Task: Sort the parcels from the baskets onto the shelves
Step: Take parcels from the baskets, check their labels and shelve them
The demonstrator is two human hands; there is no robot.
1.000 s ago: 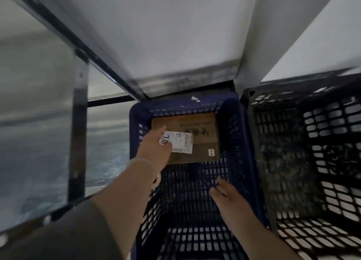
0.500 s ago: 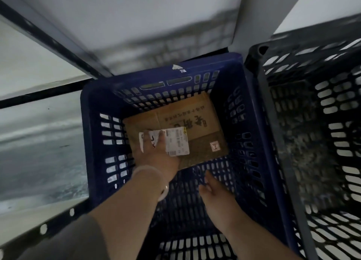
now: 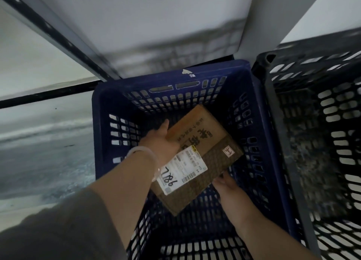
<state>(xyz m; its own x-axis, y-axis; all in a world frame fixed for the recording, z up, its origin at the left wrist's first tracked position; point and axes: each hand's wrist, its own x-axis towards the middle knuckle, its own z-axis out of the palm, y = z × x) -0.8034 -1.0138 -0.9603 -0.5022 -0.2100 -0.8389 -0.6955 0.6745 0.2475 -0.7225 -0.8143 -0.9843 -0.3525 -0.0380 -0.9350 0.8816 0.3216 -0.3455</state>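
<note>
A flat brown cardboard parcel (image 3: 203, 150) with a white label marked 7186 sits tilted inside the blue basket (image 3: 172, 78). My left hand (image 3: 161, 140) holds the parcel's left edge, thumb up along its side. My right hand (image 3: 228, 187) holds the parcel's lower right edge from beneath, its fingers hidden under the box. The parcel is raised off the basket floor, one corner pointing toward me.
A black mesh basket (image 3: 312, 123) stands right beside the blue one. A white shelf board (image 3: 156, 15) with a dark metal frame (image 3: 58, 31) hangs above the baskets. Grey floor (image 3: 39, 142) lies to the left.
The parcel lay flat at the basket's far end; now both hands hold it, turned and lifted toward me. My right hand moved from the basket floor under the parcel's edge.
</note>
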